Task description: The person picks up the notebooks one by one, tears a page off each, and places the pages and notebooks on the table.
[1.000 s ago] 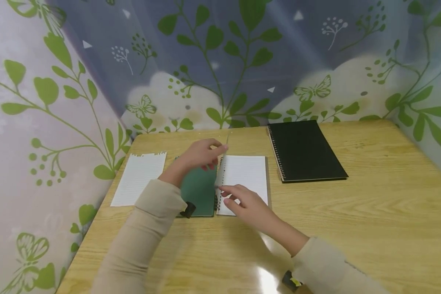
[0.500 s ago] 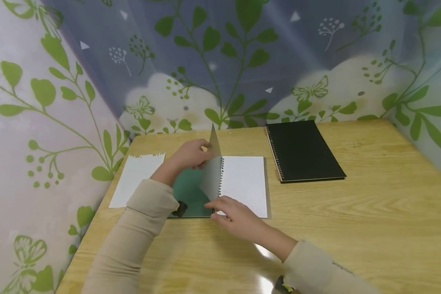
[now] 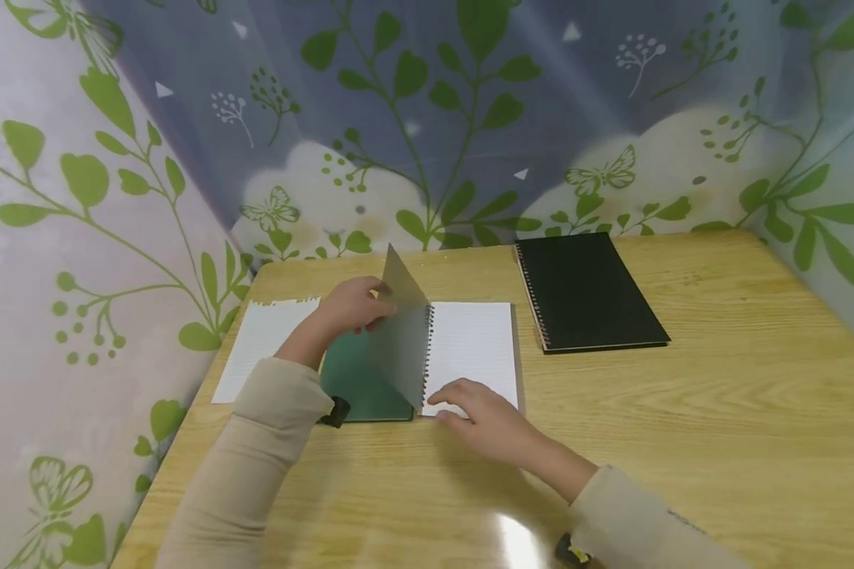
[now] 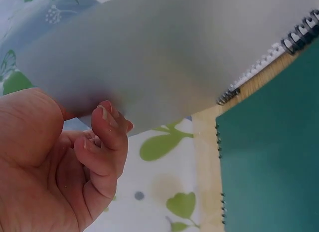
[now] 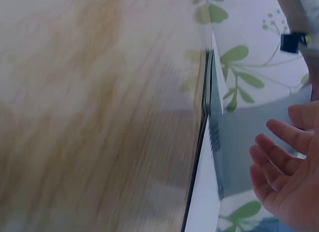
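A spiral notebook lies open, its green cover point(image 3: 370, 391) on the left and a ruled white page point(image 3: 470, 340) on the right. Between them a translucent grey plastic sheet point(image 3: 406, 340) stands tilted up from the rings. My left hand point(image 3: 354, 304) pinches this sheet by its free edge; the left wrist view shows the thumb hidden behind the sheet point(image 4: 149, 57) and the fingertips in front. My right hand point(image 3: 487, 419) hovers by the page's lower edge, holding nothing. Its fingers point(image 5: 279, 157) are relaxed in the right wrist view.
To the left, partly behind the left sleeve, lies a loose ruled sheet point(image 3: 270, 340) with a ragged torn top edge. A closed black spiral notebook point(image 3: 591, 292) is at the back right of the wooden table point(image 3: 697, 427). Patterned fabric point(image 3: 470, 118) borders the table's back and left sides.
My left hand has carried the translucent sheet leftward over the green cover, uncovering the ruled page. My right hand dipped leftward to the rings, then drew back right, off the sheet.
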{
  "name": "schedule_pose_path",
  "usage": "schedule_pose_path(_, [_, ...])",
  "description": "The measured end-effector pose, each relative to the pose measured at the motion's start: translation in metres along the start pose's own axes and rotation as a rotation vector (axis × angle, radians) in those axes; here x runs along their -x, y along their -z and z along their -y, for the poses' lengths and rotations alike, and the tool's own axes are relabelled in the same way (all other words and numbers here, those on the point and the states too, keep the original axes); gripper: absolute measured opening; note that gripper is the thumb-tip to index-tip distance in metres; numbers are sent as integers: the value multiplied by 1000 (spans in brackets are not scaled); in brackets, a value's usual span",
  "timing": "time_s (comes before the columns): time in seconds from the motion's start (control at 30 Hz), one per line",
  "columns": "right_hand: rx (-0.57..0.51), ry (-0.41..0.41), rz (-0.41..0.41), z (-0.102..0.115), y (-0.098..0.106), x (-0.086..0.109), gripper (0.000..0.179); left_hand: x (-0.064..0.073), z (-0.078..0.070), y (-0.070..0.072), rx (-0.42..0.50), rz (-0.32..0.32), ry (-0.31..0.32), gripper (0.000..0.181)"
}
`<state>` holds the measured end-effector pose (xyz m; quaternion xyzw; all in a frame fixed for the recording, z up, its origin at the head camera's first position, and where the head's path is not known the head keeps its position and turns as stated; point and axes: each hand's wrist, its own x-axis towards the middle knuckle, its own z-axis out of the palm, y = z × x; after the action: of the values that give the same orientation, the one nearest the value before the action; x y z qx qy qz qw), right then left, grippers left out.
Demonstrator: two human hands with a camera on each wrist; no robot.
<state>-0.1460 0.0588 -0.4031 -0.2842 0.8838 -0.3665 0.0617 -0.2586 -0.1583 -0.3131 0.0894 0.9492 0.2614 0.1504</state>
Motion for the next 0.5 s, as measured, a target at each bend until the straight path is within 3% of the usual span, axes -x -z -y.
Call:
schedule_pose_path(0.2, [169,-222,-151,-30,15,-6,25,5,24,-2,53,-11,52,49])
schedule_pose_path(0.33, [200,-350,-216,-53,26,-9,33,9,40,-6,75,-12,90,51])
schedule_pose_path(0.5, [206,-453,-234,-78,34,-17,45,14,55,-12,105,-28,116,53])
